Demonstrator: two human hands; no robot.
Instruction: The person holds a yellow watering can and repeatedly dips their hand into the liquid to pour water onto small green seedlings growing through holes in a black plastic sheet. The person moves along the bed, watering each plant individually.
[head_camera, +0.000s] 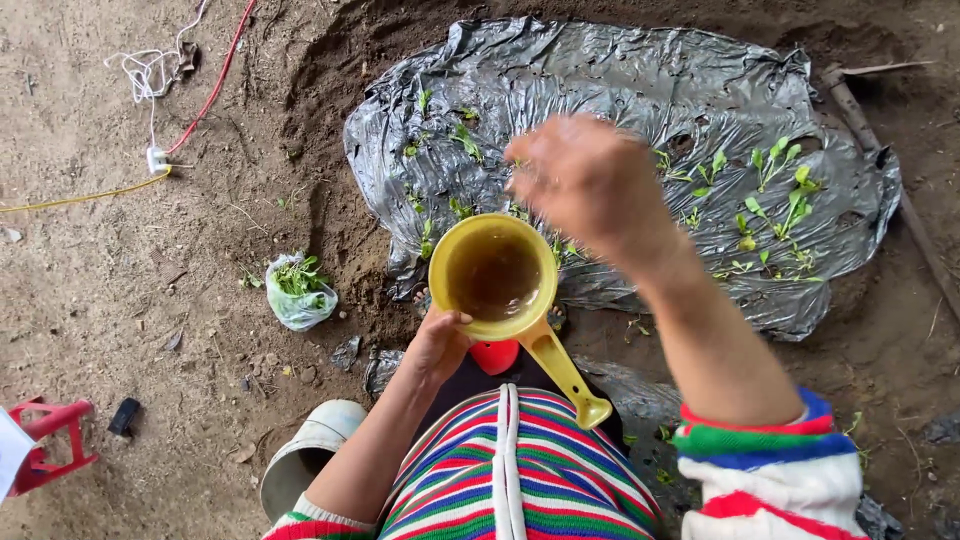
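Yellow scoop (497, 275) with long handle, part-filled with brownish water, held level at waist height just over the near edge of the planting bed. Left hand (437, 345) closed on the bowl's underside and near rim, thumb hooked over the lip; handle pointed back toward the striped garment (515, 470), unheld. Right hand (590, 180) raised above and beyond the scoop, blurred by motion, nothing seen held; fingers appeared loosely bunched and pointed down, exact grip not determinable. Red object (495, 355) noted directly beneath the scoop, mostly hidden. White bucket (305, 455) lying tilted at the left knee, contents not visible.

Further out: black plastic sheet (620, 100) spread over a mound of dark soil, pierced with holes. Small green seedlings (780, 185) standing in holes on the right side and in a looser scatter on the left (440, 135); several holes across the middle seemingly unfilled. Clear bag of spare seedlings (298, 290) resting on bare ground to the left, well apart from the sheet.

Assessment: planting largely done; watering judged to be under way, since the scoop was not yet empty. No wetness on sheet confirmable.
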